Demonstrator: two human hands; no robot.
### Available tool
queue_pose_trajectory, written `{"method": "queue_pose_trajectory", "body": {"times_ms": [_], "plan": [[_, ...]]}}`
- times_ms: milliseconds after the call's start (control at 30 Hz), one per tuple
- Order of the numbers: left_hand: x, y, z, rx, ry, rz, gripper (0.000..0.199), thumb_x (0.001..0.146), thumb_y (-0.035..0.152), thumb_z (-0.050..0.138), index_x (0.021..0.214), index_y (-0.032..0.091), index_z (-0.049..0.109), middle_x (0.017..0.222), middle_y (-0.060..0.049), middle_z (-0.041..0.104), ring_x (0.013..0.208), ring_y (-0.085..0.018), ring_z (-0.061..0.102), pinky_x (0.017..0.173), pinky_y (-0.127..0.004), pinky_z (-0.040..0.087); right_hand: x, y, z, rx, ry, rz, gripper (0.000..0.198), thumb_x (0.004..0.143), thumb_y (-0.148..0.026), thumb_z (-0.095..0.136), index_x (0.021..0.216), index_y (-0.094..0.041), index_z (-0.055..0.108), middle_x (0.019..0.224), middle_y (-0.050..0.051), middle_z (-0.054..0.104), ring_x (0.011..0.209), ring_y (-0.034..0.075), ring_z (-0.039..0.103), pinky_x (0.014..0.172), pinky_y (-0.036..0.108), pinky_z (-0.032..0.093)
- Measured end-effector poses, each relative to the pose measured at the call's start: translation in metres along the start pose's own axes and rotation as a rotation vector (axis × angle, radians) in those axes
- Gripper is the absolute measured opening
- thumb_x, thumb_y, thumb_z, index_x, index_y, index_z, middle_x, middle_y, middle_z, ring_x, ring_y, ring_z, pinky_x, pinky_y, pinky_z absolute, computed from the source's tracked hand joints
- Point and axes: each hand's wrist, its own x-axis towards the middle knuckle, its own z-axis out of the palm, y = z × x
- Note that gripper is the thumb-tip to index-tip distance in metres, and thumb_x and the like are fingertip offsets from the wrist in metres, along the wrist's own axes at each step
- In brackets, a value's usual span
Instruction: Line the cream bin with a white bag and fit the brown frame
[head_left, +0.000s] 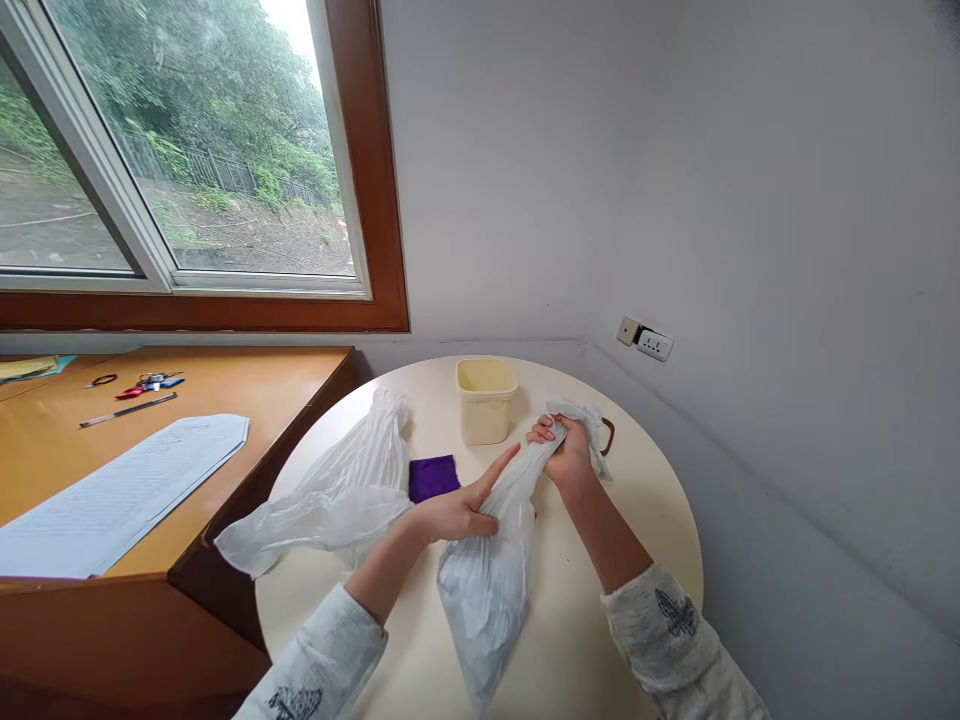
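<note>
My right hand (568,452) is closed in a fist round the gathered upper part of a white plastic bag (487,585). Crumpled plastic sticks out beyond that fist. Lower down, my left hand (457,508) holds the same bag, its thumb across the front and its index finger stretched out; the other fingers are hidden. The bag tapers to a point towards the table's near edge. To the left lies a second white plastic bag (352,500), spread loosely. A small purple cloth square (433,478) rests between this bag and my left hand.
A pale yellow plastic container (485,415) stands at the back of the round cream table (600,640). Past my right hand shows a brown loop (609,436). On the wooden desk (247,380) at left lie papers (142,490), a pen (127,410) and keys (154,383).
</note>
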Motion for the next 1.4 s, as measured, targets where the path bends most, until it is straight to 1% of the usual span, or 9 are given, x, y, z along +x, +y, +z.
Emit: {"method": "queue_pose_trajectory", "body": {"times_ms": [167,267,400,600,733,833,1000,1167,1400], "plan": [[0.006,0.008,0.001,0.26,-0.225,0.02,0.072,0.065,0.005,0.044,0.132,0.03,0.041,0.122,0.001,0.058,0.116,-0.022,0.049,0.094,-0.031,0.039,0.003,0.007,0.008,-0.042,0.01,0.028,0.019,0.062,-0.014,0.056,0.059,-0.02,0.038,0.052,-0.008,0.038,0.038,0.003,0.03,0.039,0.019,0.034],[0.01,0.007,0.002,0.375,-0.221,0.018,0.061,0.065,0.005,0.041,0.118,0.029,0.058,0.113,0.003,0.064,0.109,-0.023,0.054,0.09,-0.03,0.042,0.001,0.003,0.015,-0.058,-0.003,0.024,0.018,0.061,-0.012,0.061,0.062,-0.019,0.044,0.055,-0.007,0.043,0.043,0.004,0.038,0.044,0.02,0.039],[0.011,0.002,0.003,0.388,-0.054,-0.074,0.049,0.07,0.013,0.048,0.115,0.027,0.061,0.099,-0.002,0.07,0.09,-0.026,0.063,0.077,-0.033,0.047,-0.004,-0.007,0.019,-0.073,0.017,-0.042,0.022,0.057,-0.01,0.066,0.064,-0.019,0.048,0.06,-0.007,0.05,0.052,0.007,0.047,0.053,0.023,0.044],[0.017,-0.001,0.005,0.341,0.166,-0.148,0.037,0.073,0.023,0.054,0.109,0.026,0.063,0.121,-0.004,0.06,0.119,-0.032,0.046,0.099,-0.042,0.029,-0.015,-0.017,0.027,-0.018,0.084,-0.106,0.029,0.053,-0.003,0.069,0.067,-0.02,0.048,0.06,-0.009,0.049,0.047,0.004,0.041,0.05,0.022,0.042],[0.023,0.003,0.012,0.419,0.435,-0.238,0.024,0.072,0.026,0.056,0.094,0.022,0.066,0.1,-0.011,0.067,0.107,-0.038,0.052,0.094,-0.046,0.03,-0.03,-0.021,0.036,0.045,0.062,-0.145,0.028,0.057,-0.002,0.066,0.066,-0.02,0.047,0.058,-0.01,0.044,0.042,0.002,0.035,0.048,0.021,0.041],[0.028,0.002,0.013,0.449,0.563,-0.236,0.022,0.073,0.034,0.056,0.088,0.02,0.064,0.092,-0.012,0.066,0.106,-0.039,0.052,0.093,-0.044,0.029,-0.047,-0.02,0.042,0.083,0.026,-0.154,0.023,0.063,-0.006,0.065,0.063,-0.02,0.046,0.054,-0.009,0.04,0.044,0.003,0.037,0.052,0.022,0.044],[0.037,0.005,0.001,0.535,0.72,-0.105,0.046,0.083,0.04,0.04,0.124,0.02,0.046,0.118,-0.011,0.055,0.115,-0.031,0.045,0.094,-0.038,0.031,-0.081,-0.005,0.045,0.208,0.086,-0.155,0.018,0.067,-0.012,0.065,0.066,-0.023,0.05,0.057,-0.008,0.049,0.059,0.007,0.053,0.068,0.026,0.05],[0.045,0.012,-0.008,0.659,0.879,-0.025,0.059,0.086,0.036,0.036,0.141,0.022,0.019,0.124,-0.011,0.045,0.114,-0.028,0.042,0.096,-0.045,0.03,-0.107,0.029,0.031,0.364,0.259,0.075,0.015,0.07,-0.016,0.065,0.078,-0.026,0.058,0.078,-0.005,0.064,0.091,0.013,0.06,0.086,0.039,0.047],[0.048,0.017,-0.003,0.429,0.792,0.312,0.065,0.085,0.045,0.044,0.141,0.024,0.017,0.127,-0.01,0.043,0.117,-0.022,0.04,0.102,-0.04,0.026,-0.118,0.081,0.018,0.364,0.219,0.38,0.008,0.08,-0.026,0.055,0.082,-0.022,0.061,0.087,0.002,0.064,0.088,0.014,0.06,0.078,0.032,0.048]]}}
